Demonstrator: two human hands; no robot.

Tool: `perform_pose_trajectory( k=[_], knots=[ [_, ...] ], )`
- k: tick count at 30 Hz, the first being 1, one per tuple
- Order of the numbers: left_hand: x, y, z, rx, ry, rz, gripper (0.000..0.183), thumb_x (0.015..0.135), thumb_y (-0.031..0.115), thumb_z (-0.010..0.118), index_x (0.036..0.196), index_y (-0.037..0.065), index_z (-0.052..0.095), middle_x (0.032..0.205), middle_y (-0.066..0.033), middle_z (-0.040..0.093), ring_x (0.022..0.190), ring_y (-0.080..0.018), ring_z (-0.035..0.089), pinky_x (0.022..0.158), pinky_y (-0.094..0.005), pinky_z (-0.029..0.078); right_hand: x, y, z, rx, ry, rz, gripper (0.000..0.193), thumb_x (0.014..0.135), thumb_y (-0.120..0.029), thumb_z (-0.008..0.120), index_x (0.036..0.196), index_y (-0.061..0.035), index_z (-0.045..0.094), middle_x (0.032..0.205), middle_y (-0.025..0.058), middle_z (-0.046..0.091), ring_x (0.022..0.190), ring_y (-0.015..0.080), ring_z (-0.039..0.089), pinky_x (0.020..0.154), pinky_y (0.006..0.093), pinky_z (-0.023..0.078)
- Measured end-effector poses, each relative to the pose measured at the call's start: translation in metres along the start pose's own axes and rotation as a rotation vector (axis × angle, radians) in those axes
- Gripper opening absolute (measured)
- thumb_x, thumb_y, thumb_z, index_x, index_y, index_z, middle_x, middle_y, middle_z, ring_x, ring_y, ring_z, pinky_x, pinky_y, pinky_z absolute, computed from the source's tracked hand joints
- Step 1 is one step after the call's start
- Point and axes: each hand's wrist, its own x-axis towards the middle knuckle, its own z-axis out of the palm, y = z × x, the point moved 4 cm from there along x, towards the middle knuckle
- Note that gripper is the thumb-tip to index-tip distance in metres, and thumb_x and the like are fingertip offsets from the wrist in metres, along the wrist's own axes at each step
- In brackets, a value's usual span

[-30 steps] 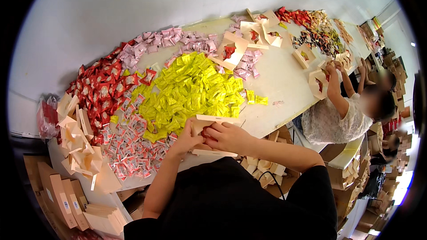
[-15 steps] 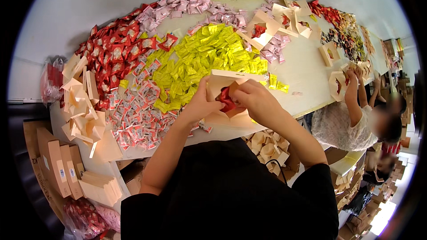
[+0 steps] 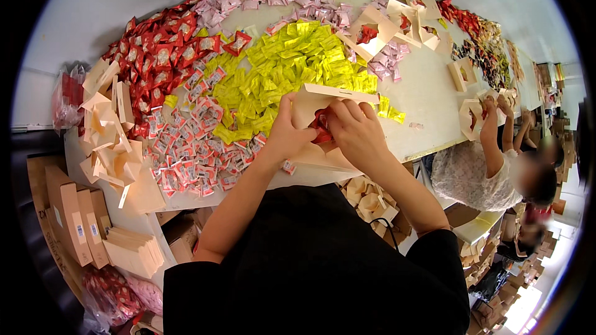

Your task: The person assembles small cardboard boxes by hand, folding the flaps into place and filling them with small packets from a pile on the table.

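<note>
Both hands together, L hand (image 3: 288,133) gripping cream box (image 3: 323,102), R hand (image 3: 357,130) pinching red packets (image 3: 321,129) btwn them

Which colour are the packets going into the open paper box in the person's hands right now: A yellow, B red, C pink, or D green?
B: the right hand presses red packets into the beige paper box, which the left hand steadies beside the yellow pile.
</note>
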Motion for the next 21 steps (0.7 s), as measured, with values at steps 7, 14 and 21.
perform_pose_trajectory(
  k=[7, 14, 21],
  knots=[
    [-0.008, -0.013, 0.002, -0.32, 0.129, -0.096, 0.066, 0.066, -0.01, 0.055, 0.12, 0.01, 0.023, 0.106, -0.0126, 0.049, 0.094, -0.0187, 0.054, 0.072, -0.0283, 0.05, -0.033, 0.024, -0.032, 0.544, 0.349, 0.449, 0.044, 0.07, -0.017, 0.067, 0.107, 0.0006, 0.05, 0.102, 0.0163, 0.047, 0.087, 0.0276, 0.048, 0.073, 0.0334, 0.042],
    [-0.007, -0.064, 0.039, -0.44, 0.238, -0.1, 0.064, 0.068, -0.011, 0.054, 0.119, 0.01, 0.022, 0.107, -0.0159, 0.048, 0.09, -0.0244, 0.057, 0.069, -0.034, 0.053, -0.118, -0.033, 0.046, 1.571, 0.305, 1.384, 0.065, 0.084, -0.018, 0.055, 0.133, -0.0043, 0.015, 0.114, 0.0182, 0.044, 0.085, 0.0254, 0.06, 0.059, 0.0292, 0.05],
    [0.011, -0.128, 0.052, 0.096, 0.233, 0.152, 0.076, 0.057, 0.015, 0.078, 0.113, 0.003, 0.028, 0.105, -0.0158, 0.046, 0.091, -0.0244, 0.053, 0.075, -0.0359, 0.047, -0.139, -0.032, 0.099, 1.9, 0.448, 1.445, 0.035, 0.087, -0.023, 0.049, 0.114, -0.006, 0.035, 0.097, 0.0134, 0.051, 0.077, 0.0262, 0.06, 0.054, 0.0376, 0.054]
  ],
)
